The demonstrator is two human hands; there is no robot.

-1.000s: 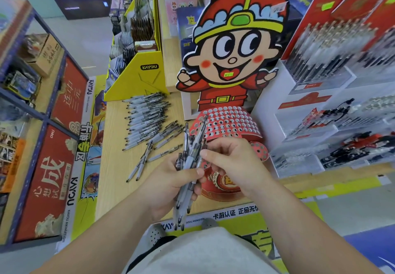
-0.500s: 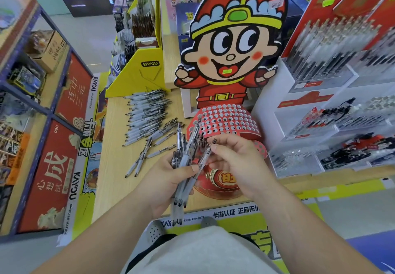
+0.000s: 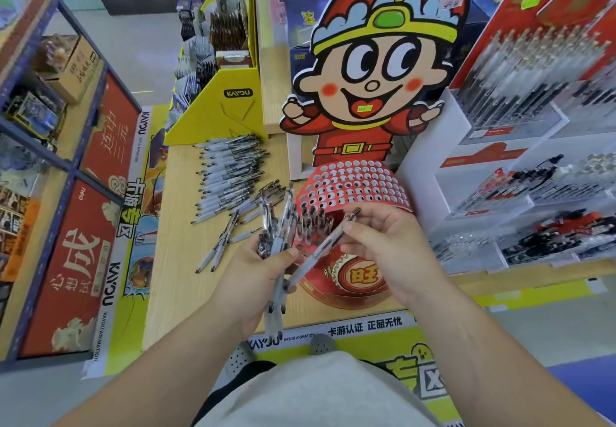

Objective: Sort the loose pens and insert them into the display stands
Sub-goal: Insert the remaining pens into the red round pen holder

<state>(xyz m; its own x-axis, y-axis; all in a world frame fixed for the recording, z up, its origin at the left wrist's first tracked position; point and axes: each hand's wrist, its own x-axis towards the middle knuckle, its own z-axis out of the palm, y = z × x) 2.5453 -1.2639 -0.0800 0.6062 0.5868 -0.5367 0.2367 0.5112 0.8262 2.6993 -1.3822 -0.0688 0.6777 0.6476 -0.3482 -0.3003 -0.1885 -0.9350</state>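
Now, in the head view, the left hand has its grip closed around a bundle of pens, and the ends stick out above and below the fist. The right hand has a pinching grip on a single pen between thumb and fingers. This pen is tilted, with its lower end just beside the bundle. Behind both hands is the red display stand with many round holes, and a few standing pens are in its front rows. More loose pens lie side by side on the wooden surface, left of the stand and near a yellow box.
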